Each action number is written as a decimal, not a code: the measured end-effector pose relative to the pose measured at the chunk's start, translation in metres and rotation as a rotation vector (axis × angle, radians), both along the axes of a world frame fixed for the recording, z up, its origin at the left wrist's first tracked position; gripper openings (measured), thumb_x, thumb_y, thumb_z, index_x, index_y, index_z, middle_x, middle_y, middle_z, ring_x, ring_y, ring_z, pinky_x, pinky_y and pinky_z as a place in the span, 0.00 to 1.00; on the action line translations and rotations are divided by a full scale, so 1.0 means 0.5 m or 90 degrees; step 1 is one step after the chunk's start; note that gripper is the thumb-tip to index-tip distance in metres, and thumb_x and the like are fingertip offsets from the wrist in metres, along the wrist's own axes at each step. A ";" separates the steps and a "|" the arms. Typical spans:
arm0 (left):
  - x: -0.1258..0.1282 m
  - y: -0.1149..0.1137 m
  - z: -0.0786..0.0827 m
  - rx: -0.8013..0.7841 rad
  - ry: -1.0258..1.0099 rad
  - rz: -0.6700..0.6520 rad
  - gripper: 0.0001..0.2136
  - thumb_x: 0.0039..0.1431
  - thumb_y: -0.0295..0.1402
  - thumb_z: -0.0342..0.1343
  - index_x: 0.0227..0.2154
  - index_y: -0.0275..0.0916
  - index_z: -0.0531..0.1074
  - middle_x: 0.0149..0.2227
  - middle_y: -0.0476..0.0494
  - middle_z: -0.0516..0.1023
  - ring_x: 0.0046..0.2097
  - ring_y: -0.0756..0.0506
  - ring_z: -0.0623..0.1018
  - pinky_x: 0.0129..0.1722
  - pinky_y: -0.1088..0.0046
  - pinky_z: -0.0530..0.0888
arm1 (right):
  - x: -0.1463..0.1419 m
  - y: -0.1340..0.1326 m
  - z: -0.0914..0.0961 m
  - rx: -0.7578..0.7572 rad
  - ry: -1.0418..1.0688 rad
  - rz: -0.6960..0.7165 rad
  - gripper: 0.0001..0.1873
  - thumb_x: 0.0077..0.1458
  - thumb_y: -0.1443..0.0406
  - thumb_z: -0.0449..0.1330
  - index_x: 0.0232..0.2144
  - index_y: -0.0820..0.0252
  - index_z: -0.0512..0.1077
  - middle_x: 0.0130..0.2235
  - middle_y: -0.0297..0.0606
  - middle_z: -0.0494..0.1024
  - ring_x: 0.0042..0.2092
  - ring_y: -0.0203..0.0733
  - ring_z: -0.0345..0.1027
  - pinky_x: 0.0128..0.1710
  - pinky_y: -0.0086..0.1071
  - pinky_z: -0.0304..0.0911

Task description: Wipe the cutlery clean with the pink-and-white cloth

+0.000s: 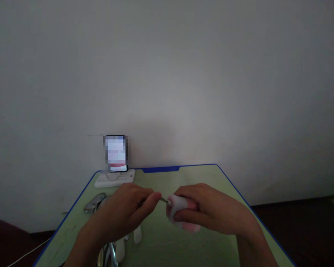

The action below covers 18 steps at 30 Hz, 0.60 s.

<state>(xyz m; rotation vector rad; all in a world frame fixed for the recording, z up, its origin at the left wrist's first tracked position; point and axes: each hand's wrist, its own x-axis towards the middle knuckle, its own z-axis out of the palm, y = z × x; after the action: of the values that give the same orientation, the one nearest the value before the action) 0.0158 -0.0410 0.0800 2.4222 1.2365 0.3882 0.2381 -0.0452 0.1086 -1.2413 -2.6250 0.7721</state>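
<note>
Above the middle of the table, my left hand (133,205) is closed, with the thumb pressed on a thin metal utensil (164,200). One end of this utensil runs right, into a white and pink cloth (180,203), so its kind cannot be made out. My right hand (211,209) wraps its fingers and thumb around the cloth, which is bunched up over the utensil's hidden end. Below my left forearm lie several metal utensils (113,256) and a white handle-like piece (137,234), partly covered by the arm.
A lit phone (117,152) with a blurred screen stands upright at the back left, behind a white power strip (114,180). A shiny metal item (95,202) lies left of my wrist. The pale green table (161,181) has a blue rim and meets the grey wall.
</note>
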 end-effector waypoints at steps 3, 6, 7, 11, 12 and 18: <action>0.013 -0.007 0.005 -0.014 0.009 0.020 0.22 0.64 0.42 0.32 0.21 0.38 0.63 0.21 0.52 0.66 0.25 0.51 0.66 0.27 0.74 0.57 | -0.008 -0.004 -0.010 0.035 -0.003 -0.049 0.09 0.53 0.59 0.58 0.33 0.59 0.70 0.31 0.34 0.73 0.32 0.35 0.64 0.30 0.27 0.49; 0.021 -0.009 0.001 -0.023 -0.001 0.016 0.22 0.65 0.41 0.32 0.26 0.39 0.68 0.25 0.50 0.71 0.29 0.50 0.69 0.30 0.74 0.59 | -0.027 -0.002 -0.024 0.044 -0.028 -0.060 0.09 0.52 0.59 0.58 0.31 0.59 0.69 0.30 0.33 0.73 0.31 0.35 0.63 0.28 0.27 0.47; 0.022 -0.007 -0.002 -0.027 0.000 0.012 0.22 0.65 0.40 0.32 0.26 0.39 0.68 0.25 0.50 0.72 0.29 0.50 0.69 0.30 0.74 0.60 | -0.033 0.000 -0.028 0.036 -0.038 -0.054 0.10 0.52 0.58 0.57 0.29 0.59 0.69 0.28 0.33 0.73 0.30 0.35 0.62 0.28 0.27 0.47; 0.024 0.002 -0.013 -0.043 0.035 0.005 0.22 0.64 0.42 0.35 0.23 0.39 0.68 0.22 0.50 0.71 0.26 0.50 0.68 0.27 0.73 0.57 | -0.049 0.009 -0.034 0.007 -0.049 -0.021 0.13 0.55 0.56 0.54 0.28 0.60 0.69 0.27 0.34 0.73 0.30 0.35 0.63 0.27 0.27 0.47; 0.023 0.004 -0.014 -0.036 0.041 0.009 0.22 0.64 0.43 0.35 0.23 0.39 0.68 0.22 0.50 0.71 0.26 0.50 0.68 0.27 0.73 0.56 | -0.050 0.011 -0.035 0.010 -0.045 -0.018 0.13 0.55 0.56 0.54 0.29 0.60 0.69 0.28 0.35 0.73 0.30 0.35 0.63 0.28 0.27 0.47; 0.007 0.019 -0.018 -0.015 0.011 0.010 0.21 0.64 0.42 0.36 0.21 0.37 0.65 0.20 0.52 0.65 0.25 0.51 0.66 0.27 0.74 0.56 | -0.045 0.027 -0.042 0.027 -0.003 0.035 0.16 0.56 0.55 0.53 0.30 0.62 0.69 0.27 0.34 0.70 0.29 0.34 0.61 0.28 0.27 0.48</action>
<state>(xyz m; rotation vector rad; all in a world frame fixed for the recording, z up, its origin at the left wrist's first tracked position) 0.0194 -0.0314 0.0710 2.4019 1.2610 0.3556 0.2154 -0.0315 0.0878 -1.1662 -2.6752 0.7183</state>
